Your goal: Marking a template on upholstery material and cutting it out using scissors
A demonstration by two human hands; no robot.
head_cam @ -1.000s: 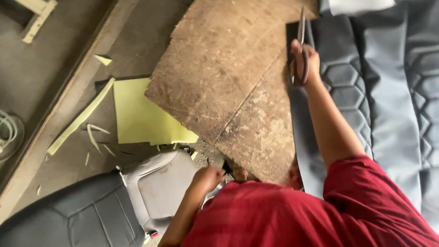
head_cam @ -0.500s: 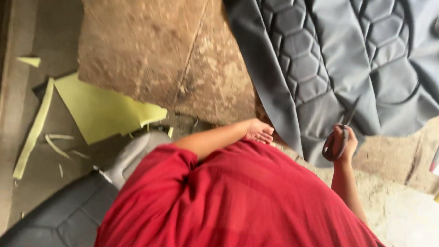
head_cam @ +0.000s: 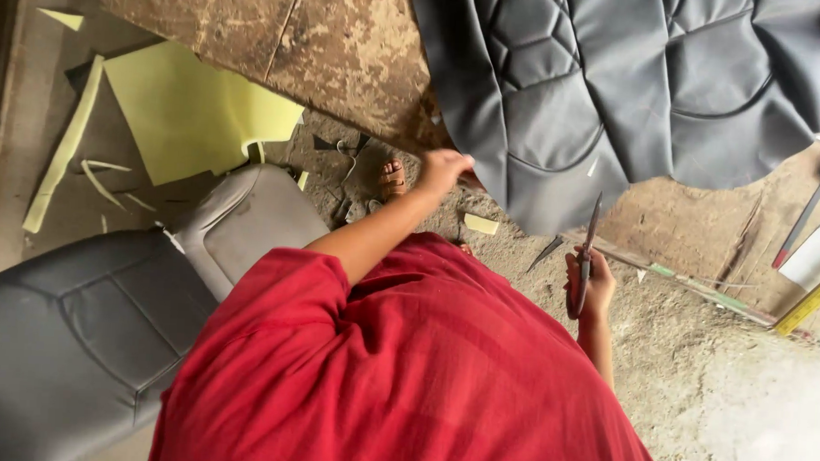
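Dusty floor [head_cam: 698, 381], worn board [head_cam: 298, 41], yellow foam [head_cam: 185, 110]

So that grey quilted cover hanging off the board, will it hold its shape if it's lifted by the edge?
Probably not. The cover drapes over the board in soft folds, so it looks floppy. Its surface seems smooth, maybe slippery. The left hand touches its edge; the right hand holds scissors.

The grey quilted cover [head_cam: 619, 83] runs off the top and right edges above the red shirt [head_cam: 404, 369]. The shirt hides the person's body and both upper arms. The left hand [head_cam: 442, 167] has its fingertips tucked under the cover's edge. The grey seat [head_cam: 74, 336], left of the shirt, is cut off at the bottom-left corner.
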